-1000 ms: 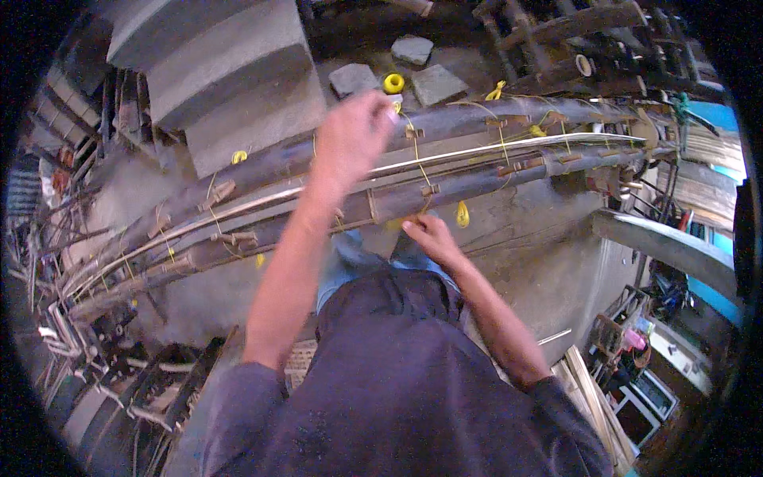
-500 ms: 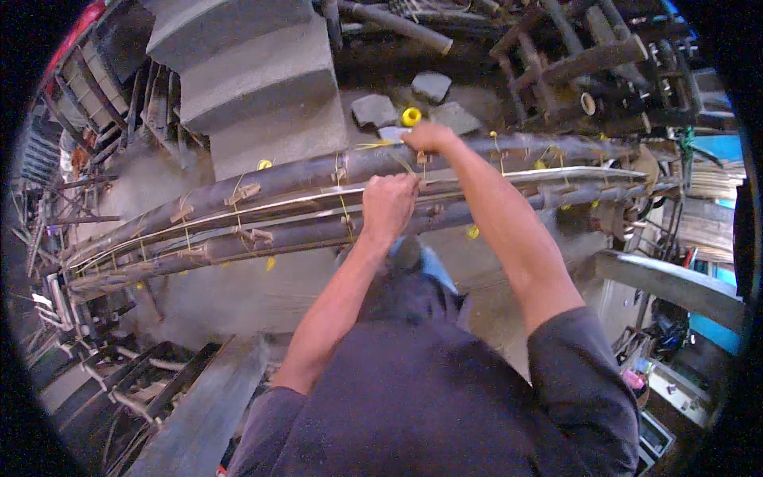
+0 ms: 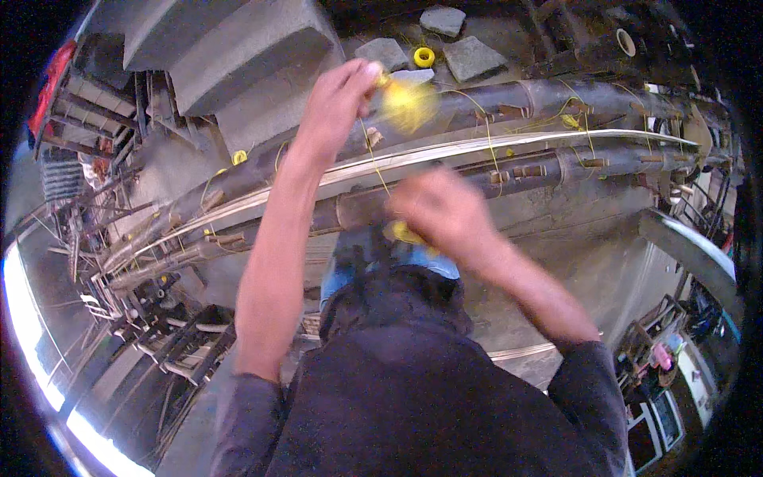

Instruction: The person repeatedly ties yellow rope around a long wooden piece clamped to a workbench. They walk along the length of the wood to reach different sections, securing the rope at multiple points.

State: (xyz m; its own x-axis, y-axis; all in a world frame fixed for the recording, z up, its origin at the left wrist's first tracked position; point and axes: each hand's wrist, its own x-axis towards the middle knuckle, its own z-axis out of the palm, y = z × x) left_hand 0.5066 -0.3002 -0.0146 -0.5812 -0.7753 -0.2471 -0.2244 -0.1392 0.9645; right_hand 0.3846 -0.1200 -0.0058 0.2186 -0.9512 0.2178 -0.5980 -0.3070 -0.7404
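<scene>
1. Moved since half a second ago: left hand from between the poles up to above the far pole; right hand from beyond the far pole back to the near pole.
2. At the left hand, fingers bent and tips pinched together, apparently gripping a blurred yellow bundle, hanging just beside the fingertips, over the far pole.
3. At the right hand, fingers curled but smeared by motion; just below, close against the knuckles, a second yellow bundle. Cannot tell whether held or only near.
4. Between the two hands, a thin yellow cord slanting from the far pole to the near pole, across the pale strips lying lengthwise in the gap.
5. Done, by the look of it: similar cords already across both poles at several places to left and right, with small brown pegs along the poles and a yellow hank by the far pole, left of the left hand.
6. Left, as a judgement: cord at the middle, seemingly unsettled with bundles still loose; no finished knot visible there.
7. Beyond the far pole, on the floor: a yellow roll among grey stone slabs, right of concrete steps.
</scene>
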